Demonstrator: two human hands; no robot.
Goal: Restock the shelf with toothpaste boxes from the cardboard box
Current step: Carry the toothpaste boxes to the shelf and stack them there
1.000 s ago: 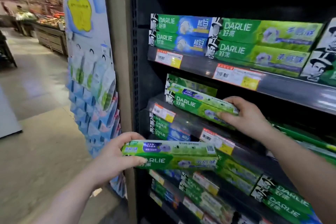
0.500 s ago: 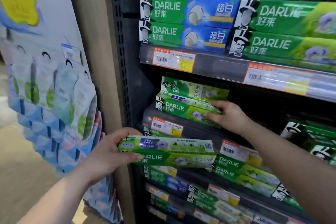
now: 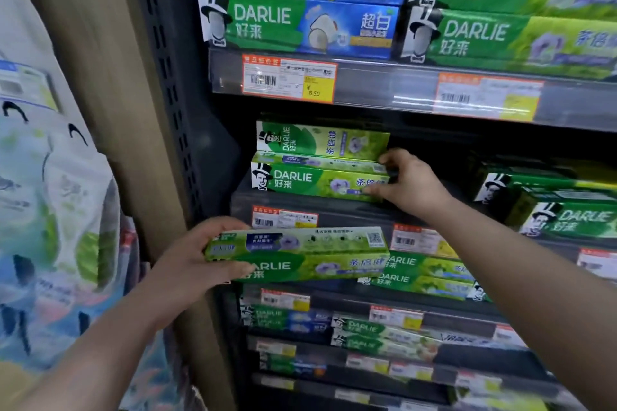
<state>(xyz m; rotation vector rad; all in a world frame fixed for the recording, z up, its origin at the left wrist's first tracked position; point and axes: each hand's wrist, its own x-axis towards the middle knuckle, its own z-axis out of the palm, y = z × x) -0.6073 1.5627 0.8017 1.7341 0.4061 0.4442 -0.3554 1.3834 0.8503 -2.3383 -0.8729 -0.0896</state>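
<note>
My left hand (image 3: 190, 260) grips the left end of a green Darlie toothpaste box (image 3: 300, 253), held level in front of the shelf edge. My right hand (image 3: 409, 182) pinches the right end of another green toothpaste box (image 3: 314, 178) that lies on the second shelf (image 3: 334, 210). That box sits in front of a box standing behind it (image 3: 320, 140). The cardboard box is out of view.
Rows of green and blue toothpaste boxes (image 3: 300, 23) fill the top shelf, with more on lower shelves (image 3: 424, 274). Price labels (image 3: 288, 78) line the shelf edges. A wooden post (image 3: 110, 83) and hanging packets (image 3: 60, 210) stand to the left.
My view has moved closer to the shelf. The right hand has set the box down further onto the second shelf; the left hand keeps its box in about the same spot.
</note>
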